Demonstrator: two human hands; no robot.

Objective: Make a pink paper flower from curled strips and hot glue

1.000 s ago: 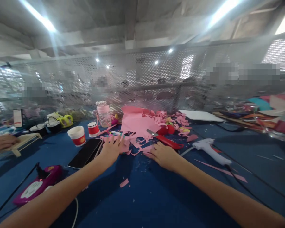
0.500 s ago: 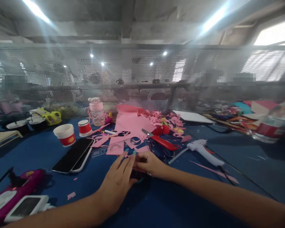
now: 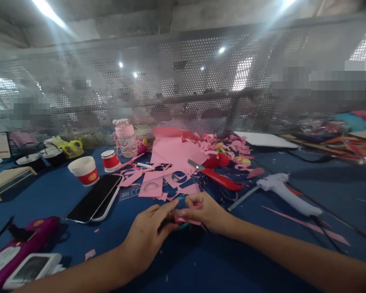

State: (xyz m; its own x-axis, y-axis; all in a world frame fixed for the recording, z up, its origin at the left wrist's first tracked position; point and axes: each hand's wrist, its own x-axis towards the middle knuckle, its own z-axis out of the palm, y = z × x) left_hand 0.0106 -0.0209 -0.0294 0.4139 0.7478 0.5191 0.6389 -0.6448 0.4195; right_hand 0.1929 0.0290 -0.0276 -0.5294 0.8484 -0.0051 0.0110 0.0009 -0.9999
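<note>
Both forearms reach in low over the blue table [image 3: 262, 244], where the left hand [image 3: 146, 238] and right hand [image 3: 205, 211] meet, fingers pinching a pink paper scrap [image 3: 187, 221] just near of the pink cuttings [image 3: 158, 185].

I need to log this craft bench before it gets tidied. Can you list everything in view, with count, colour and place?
pink paper sheets and cut scraps: many, pink, heaped mid-table by the mesh screen
red-handled utility knife: one, red with grey blade, right of the scraps
white glue gun: one, white, lying right of the knife
red-and-white paper cups: two, left of the scraps
black smartphone: one, black, lying on a white-edged device, left of centre
pink plastic bottle: one, pink lid, at the screen
magenta gadget: one, bottom left
blue table cover: one, blue, under everything
small pink paper piece: one, pinched between both hands
left hand: one, fingers on the piece
right hand: one, fingers curled on it
</note>
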